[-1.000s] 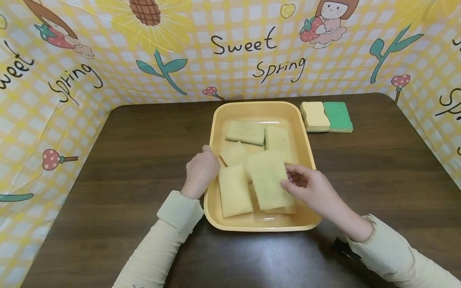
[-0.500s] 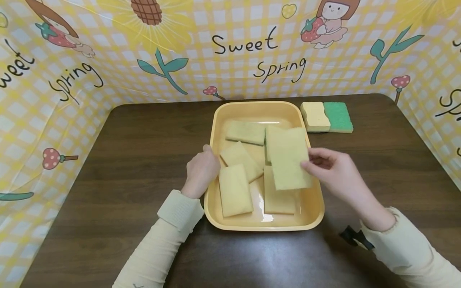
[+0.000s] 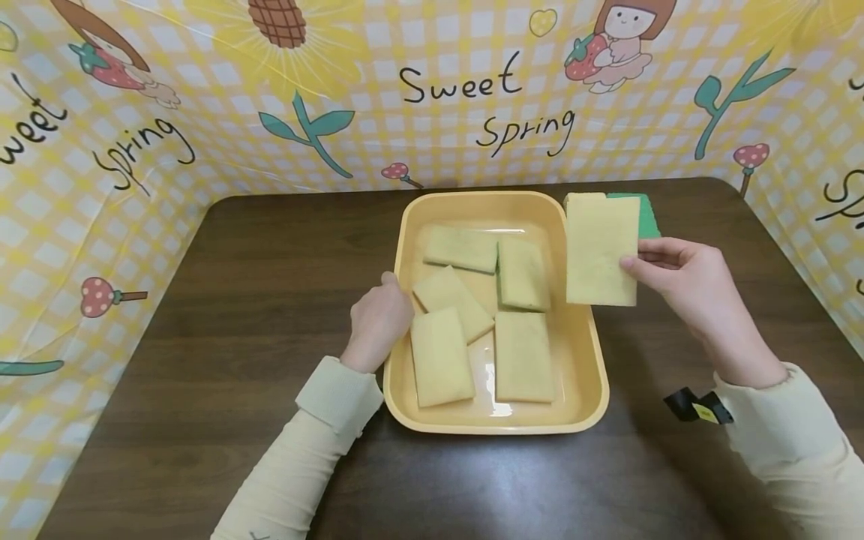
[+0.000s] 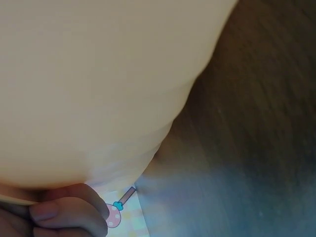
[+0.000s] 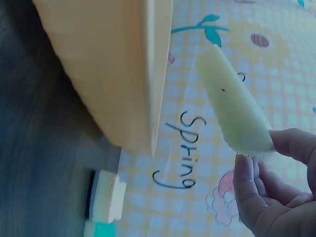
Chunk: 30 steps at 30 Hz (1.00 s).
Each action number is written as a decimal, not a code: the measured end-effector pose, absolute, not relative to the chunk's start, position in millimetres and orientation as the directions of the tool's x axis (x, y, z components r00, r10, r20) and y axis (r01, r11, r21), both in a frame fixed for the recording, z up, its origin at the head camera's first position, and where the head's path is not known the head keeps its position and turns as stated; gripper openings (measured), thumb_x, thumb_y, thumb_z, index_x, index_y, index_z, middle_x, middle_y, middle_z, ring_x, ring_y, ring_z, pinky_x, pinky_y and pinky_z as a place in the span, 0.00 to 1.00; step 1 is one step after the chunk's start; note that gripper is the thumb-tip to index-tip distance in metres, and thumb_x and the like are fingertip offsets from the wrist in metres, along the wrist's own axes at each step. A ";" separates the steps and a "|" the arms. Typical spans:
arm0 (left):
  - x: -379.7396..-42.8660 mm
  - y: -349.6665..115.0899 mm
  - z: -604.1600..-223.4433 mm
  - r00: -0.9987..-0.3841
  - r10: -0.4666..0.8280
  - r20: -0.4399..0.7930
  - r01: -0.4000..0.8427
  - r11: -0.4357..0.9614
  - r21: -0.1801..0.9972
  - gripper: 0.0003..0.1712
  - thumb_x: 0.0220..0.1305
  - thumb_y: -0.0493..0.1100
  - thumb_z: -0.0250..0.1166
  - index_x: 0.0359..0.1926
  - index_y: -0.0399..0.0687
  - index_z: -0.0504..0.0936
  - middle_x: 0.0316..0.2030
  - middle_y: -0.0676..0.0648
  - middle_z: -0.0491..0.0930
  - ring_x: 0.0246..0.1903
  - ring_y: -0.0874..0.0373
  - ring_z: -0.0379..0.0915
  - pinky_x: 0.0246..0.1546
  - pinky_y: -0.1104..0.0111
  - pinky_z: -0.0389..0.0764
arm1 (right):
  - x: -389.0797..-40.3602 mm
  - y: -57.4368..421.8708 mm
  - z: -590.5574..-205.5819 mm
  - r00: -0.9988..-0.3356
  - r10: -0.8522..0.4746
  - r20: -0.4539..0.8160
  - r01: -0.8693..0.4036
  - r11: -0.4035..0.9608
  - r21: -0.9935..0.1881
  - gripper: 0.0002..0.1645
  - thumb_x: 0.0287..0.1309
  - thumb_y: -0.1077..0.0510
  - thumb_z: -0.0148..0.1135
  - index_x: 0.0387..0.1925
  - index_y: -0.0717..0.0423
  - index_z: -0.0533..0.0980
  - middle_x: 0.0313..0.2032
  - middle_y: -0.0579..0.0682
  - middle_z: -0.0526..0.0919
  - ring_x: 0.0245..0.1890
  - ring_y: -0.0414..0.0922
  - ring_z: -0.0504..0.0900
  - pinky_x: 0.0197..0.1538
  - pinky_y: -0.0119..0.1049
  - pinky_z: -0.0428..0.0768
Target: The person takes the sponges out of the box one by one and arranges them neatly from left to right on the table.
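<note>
My right hand pinches a flat, pale yellow sponge by its right edge, raised over the upper right rim of the yellow tray. In the right wrist view the sponge appears edge-on between thumb and fingers, clear of the tray's outer wall. On the tray's left side, my left hand grips the rim; its curled fingers show in the left wrist view. Several similar sponges lie spread in the tray, one of them at the lower left, another at the lower right.
Behind the held sponge, a green sponge and a cream sponge on the dark wooden table are partly covered. In the right wrist view the cream sponge shows beside the tray. A yellow checked cloth surrounds the table.
My right hand has lifted the sponge from above the tray's middle up and right, beyond its right rim, uncovering the sponges beneath. The left hand has stayed at the rim.
</note>
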State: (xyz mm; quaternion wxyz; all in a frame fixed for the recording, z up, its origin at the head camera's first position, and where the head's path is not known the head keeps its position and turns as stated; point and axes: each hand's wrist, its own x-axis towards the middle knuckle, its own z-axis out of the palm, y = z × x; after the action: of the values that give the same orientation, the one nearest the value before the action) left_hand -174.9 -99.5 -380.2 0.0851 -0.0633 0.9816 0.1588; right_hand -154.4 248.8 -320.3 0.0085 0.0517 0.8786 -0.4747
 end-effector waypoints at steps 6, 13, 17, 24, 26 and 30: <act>-174.4 -99.3 -380.1 -0.979 -0.099 -0.180 -0.150 0.944 0.295 0.13 0.71 0.41 0.41 0.43 0.36 0.67 0.30 0.35 0.80 0.27 0.44 0.79 0.28 0.53 0.78 | -164.3 262.8 -322.5 -0.990 0.106 -0.096 0.139 0.541 -0.830 0.25 0.59 0.44 0.61 0.49 0.57 0.73 0.26 0.18 0.75 0.32 0.20 0.75 0.37 0.18 0.69; -174.1 -98.5 -379.1 -0.976 -0.112 -0.189 -0.166 0.939 0.303 0.13 0.71 0.42 0.41 0.44 0.36 0.67 0.31 0.35 0.80 0.29 0.44 0.79 0.30 0.52 0.78 | -171.3 275.1 -322.8 -0.988 0.129 -0.082 0.132 0.456 -0.880 0.14 0.62 0.51 0.58 0.44 0.54 0.70 0.24 0.22 0.77 0.27 0.23 0.77 0.34 0.18 0.75; -174.4 -98.6 -378.7 -0.974 -0.116 -0.195 -0.172 0.937 0.303 0.14 0.71 0.42 0.41 0.44 0.36 0.67 0.31 0.35 0.80 0.29 0.44 0.79 0.30 0.52 0.78 | -177.2 282.7 -324.6 -0.986 0.122 -0.115 0.157 0.425 -0.891 0.11 0.63 0.54 0.56 0.43 0.53 0.68 0.24 0.24 0.77 0.26 0.24 0.78 0.33 0.18 0.76; -175.1 -98.8 -379.4 -0.974 -0.120 -0.193 -0.176 0.936 0.304 0.14 0.72 0.43 0.41 0.45 0.36 0.67 0.32 0.35 0.80 0.30 0.44 0.79 0.32 0.51 0.78 | -187.5 301.7 -335.9 -0.980 0.088 -0.176 0.197 0.451 -0.871 0.12 0.66 0.50 0.52 0.44 0.50 0.64 0.28 0.23 0.73 0.27 0.24 0.77 0.33 0.20 0.78; -175.0 -98.9 -379.6 -0.974 -0.118 -0.194 -0.174 0.937 0.304 0.14 0.71 0.43 0.41 0.45 0.36 0.67 0.32 0.35 0.80 0.30 0.44 0.79 0.31 0.51 0.78 | -190.5 307.8 -340.4 -0.979 0.081 -0.186 0.203 0.447 -0.871 0.11 0.67 0.50 0.51 0.44 0.49 0.62 0.29 0.24 0.71 0.27 0.25 0.76 0.33 0.21 0.78; -175.1 -98.9 -379.9 -0.973 -0.115 -0.198 -0.172 0.938 0.302 0.13 0.71 0.42 0.41 0.45 0.36 0.67 0.31 0.35 0.80 0.28 0.45 0.79 0.30 0.52 0.78 | -193.7 316.1 -343.9 -0.974 0.065 -0.218 0.225 0.409 -0.884 0.08 0.68 0.52 0.48 0.42 0.48 0.59 0.28 0.28 0.71 0.25 0.27 0.75 0.32 0.20 0.78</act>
State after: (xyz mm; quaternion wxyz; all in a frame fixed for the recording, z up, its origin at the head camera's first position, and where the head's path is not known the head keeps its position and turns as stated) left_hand -175.1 -98.9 -379.9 0.0889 -0.0733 0.9803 0.1607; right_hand -193.7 316.1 -343.9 0.0746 0.0869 0.8361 -0.5365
